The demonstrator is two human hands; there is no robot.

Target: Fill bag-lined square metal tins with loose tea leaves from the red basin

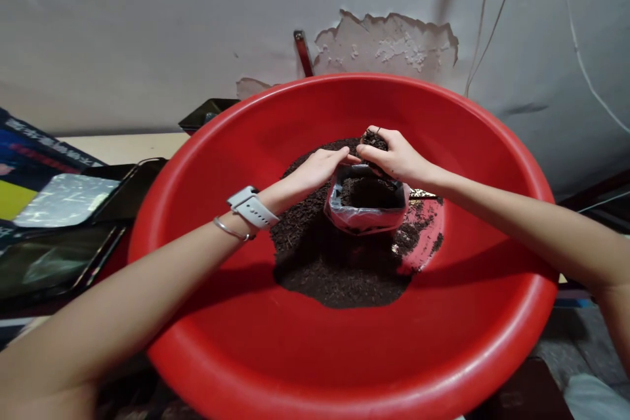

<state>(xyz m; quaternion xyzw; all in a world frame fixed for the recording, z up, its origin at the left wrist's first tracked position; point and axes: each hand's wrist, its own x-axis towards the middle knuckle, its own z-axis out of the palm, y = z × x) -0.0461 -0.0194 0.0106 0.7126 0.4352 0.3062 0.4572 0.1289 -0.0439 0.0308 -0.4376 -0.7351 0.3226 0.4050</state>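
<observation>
A small plastic bag (367,220) with an open, squarish mouth stands upright on the dark soil (339,279) in a large red basin (315,357). More soil shows inside the bag. My right hand (396,157) is closed around a handful of soil (374,140) above the bag's back rim. My left hand (325,167) reaches to the bag's back left edge, fingers stretched out and close to the right fingertips. Whether it touches the rim is hard to see. A pale watch and a bracelet are on my left wrist.
Black containers (54,262) and a silvery flat packet (69,200) lie left of the basin. Another dark container (207,111) stands behind its rim. The wall (147,26) behind has peeling paint, and thin cords (480,33) hang at the right.
</observation>
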